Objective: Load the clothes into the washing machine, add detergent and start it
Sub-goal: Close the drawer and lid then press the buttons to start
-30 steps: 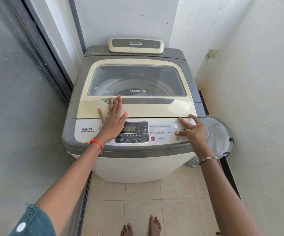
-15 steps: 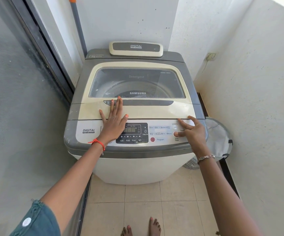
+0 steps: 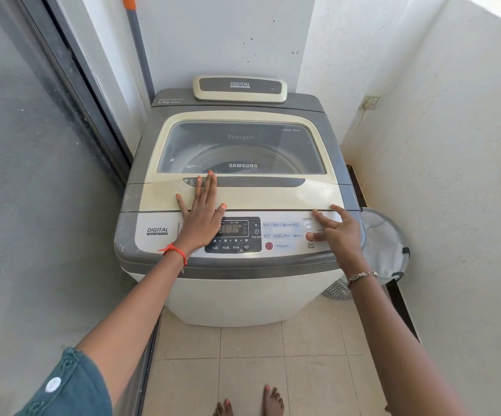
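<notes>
A grey and cream top-loading washing machine stands in front of me with its glass lid down. My left hand lies flat on the lid's front edge, fingers together and reaching the dark lid handle. My right hand rests on the right end of the control panel, its thumb on the red Start/Pause button. The panel's display shows faint digits. No clothes or detergent can be made out through the glass.
A mesh laundry basket sits on the floor right of the machine, against the white wall. A glass sliding door runs along the left. A grey pole with an orange grip leans in the back corner. My bare feet stand on beige tiles.
Both hands hold their places on the lid and panel. My head has tilted up slightly, so the machine sits lower in view.
</notes>
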`<state>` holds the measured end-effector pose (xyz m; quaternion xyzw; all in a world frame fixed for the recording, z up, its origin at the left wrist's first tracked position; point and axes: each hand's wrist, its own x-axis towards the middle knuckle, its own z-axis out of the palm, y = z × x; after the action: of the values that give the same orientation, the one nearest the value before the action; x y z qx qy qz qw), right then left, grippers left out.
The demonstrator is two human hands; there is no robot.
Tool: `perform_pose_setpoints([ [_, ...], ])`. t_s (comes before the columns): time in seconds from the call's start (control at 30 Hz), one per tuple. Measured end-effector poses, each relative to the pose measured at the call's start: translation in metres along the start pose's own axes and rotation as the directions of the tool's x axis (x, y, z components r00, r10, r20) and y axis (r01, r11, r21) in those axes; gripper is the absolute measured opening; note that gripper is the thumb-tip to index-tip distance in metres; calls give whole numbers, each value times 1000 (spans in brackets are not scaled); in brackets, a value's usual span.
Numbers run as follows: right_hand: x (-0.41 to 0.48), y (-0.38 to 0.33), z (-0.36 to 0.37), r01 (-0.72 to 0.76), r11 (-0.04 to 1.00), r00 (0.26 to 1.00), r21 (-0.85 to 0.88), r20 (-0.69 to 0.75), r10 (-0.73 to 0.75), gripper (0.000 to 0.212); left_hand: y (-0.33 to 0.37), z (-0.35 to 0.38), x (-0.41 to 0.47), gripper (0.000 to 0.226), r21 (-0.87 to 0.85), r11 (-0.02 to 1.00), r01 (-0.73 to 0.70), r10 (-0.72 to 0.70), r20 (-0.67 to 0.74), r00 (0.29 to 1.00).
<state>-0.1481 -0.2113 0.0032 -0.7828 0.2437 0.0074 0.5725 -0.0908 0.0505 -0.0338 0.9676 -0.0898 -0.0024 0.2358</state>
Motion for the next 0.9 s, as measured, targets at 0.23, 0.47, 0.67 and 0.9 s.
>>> perform_pose_setpoints([
  [0.23,1,1,0,12,1000,1000,-8,-4,-12,76,0,2,0,63,18,1000,1,-1,-1,1000],
  [0.47,1,1,0,12,1000,1000,4,2,-12,75,0,2,0,63,18,1000,-2,2,-7,1000],
  [0.67,1,1,0,19,1000,1000,13,4,-19,72,0,3,0,62,23,1000,-2,3,-14,1000],
  [0.9,6,5,0,-8,1000,1000,6,13,8,77,-1,5,0,63,24,1000,1,-1,-17,1000],
])
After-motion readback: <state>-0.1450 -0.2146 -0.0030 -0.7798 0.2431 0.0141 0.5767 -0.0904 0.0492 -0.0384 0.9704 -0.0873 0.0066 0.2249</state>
